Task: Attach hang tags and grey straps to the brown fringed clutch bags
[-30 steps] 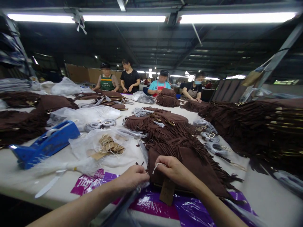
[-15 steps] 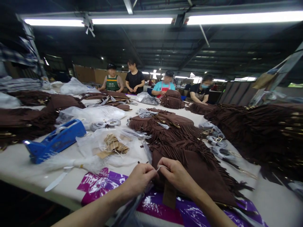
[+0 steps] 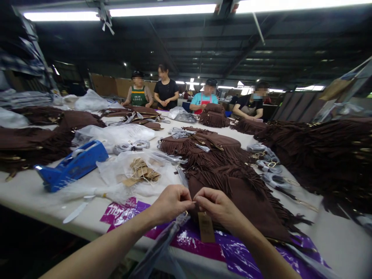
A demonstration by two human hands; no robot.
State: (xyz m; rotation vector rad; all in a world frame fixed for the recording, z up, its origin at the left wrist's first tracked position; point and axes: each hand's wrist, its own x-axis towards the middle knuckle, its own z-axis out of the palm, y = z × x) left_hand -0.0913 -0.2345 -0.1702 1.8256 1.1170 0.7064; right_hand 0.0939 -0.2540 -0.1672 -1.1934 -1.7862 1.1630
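My left hand (image 3: 174,202) and my right hand (image 3: 215,204) meet over the near edge of a brown fringed bag (image 3: 244,203). Both hands are closed in a pinch, fingertips almost touching, on a thin pale string that shows only as a short bit between them. From under my right hand hangs a brown cardboard hang tag (image 3: 206,228). A strap wrapped in clear plastic (image 3: 162,244) dangles below my left hand, with a metal ring at its top. How the string joins the bag is hidden by my fingers.
A blue tape dispenser (image 3: 72,166), a bunch of white tag fasteners (image 3: 95,192) and a pile of hang tags (image 3: 143,170) lie to the left. Brown fringed bags (image 3: 314,155) are heaped at right. Wrapped straps (image 3: 276,180) lie nearer. Several people work across the table.
My hands have risen slightly and their fingertips are closer together; less string shows. The hang tag now hangs more in view. The whole view has tilted down a little.
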